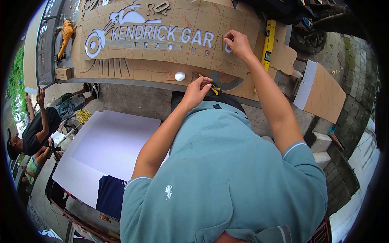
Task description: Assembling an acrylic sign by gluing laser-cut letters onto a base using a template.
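A large brown-papered sheet (162,22) with cut-out white letters and a motorcycle shape lies on the workbench. My right hand (238,43) is at the right end of the lettering, its thumb and fingertips pinched together over a letter. Whatever is between those fingertips is too small to make out. Closer to me, by the bench's front edge, my left hand (196,94) has its fingers bent and thumb drawn toward the index finger; I cannot make out anything in them. Just beside it lies a yellow-and-black hand tool (215,90). A small white lump (180,76) sits to its left.
A yellow spirit level (268,46) lies right of the sheet. An orange power tool (65,37) and a small cardboard box (63,73) are at the far left. Behind me on the left are a white panel (109,137) and a person in black (38,127). A brown-faced board (324,97) leans at right.
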{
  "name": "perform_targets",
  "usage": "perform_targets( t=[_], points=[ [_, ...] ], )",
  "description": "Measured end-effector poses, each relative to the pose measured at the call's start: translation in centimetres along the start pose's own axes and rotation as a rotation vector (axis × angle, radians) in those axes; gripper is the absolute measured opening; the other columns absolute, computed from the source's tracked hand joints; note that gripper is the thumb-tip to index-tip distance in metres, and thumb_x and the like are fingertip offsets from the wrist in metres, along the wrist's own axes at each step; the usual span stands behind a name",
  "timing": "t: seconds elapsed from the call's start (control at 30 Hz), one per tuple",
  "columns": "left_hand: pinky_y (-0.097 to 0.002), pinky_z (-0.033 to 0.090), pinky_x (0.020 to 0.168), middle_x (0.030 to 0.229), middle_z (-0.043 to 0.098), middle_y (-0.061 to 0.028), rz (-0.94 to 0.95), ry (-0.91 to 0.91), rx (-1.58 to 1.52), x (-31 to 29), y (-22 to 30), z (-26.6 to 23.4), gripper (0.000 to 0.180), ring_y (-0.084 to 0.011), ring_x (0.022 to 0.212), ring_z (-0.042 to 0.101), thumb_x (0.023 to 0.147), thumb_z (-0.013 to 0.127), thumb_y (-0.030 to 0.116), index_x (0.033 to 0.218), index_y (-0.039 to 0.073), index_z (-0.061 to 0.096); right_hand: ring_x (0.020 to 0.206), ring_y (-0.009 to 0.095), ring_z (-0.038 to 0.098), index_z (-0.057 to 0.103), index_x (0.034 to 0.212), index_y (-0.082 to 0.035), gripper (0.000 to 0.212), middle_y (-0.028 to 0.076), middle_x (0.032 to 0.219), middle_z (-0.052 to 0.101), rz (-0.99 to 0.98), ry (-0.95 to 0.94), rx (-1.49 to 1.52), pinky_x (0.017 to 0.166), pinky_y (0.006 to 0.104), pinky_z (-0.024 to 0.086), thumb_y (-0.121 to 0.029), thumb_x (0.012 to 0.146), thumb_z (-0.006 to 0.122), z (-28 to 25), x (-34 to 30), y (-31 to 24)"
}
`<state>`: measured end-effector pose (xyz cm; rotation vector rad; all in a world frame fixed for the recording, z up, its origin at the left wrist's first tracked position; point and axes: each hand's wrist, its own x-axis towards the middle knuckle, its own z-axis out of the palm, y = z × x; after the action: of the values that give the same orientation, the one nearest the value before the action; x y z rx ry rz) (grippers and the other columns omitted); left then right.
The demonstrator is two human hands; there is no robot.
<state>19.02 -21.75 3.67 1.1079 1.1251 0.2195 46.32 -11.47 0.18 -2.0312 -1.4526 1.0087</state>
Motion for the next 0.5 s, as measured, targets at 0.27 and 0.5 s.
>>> perform_targets(
  t=[0.27,0.5],
  points=[
    [-0.0329,0.057,0.086,0.107,0.075,-0.0125,0.003,-0.019,0.138,-0.3,1.5,0.3,0.024,-0.0189,0.094,0.071,0.102,0.065,0.013,0.122,0.002,0.067,0.096,0.035,0.071,0.071,0.095,-0.003,0.025,0.016,0.098,0.074,0.074,-0.041,-0.091,0.084,0.0449,0.054,-0.023,0.084,0.084,0.9,-0.1,-0.6],
    [-0.0338,0.057,0.086,0.107,0.075,-0.0133,0.019,-0.015,0.140,-0.2,1.5,0.2,0.023,-0.0210,0.094,0.072,0.101,0.065,0.013,0.121,0.001,0.067,0.101,0.034,0.069,0.070,0.092,-0.004,0.027,0.014,0.102,0.072,0.100,-0.037,-0.120,0.087,0.0455,0.053,-0.025,0.083,0.086,1.4,-0.1,-0.4]
  ],
)
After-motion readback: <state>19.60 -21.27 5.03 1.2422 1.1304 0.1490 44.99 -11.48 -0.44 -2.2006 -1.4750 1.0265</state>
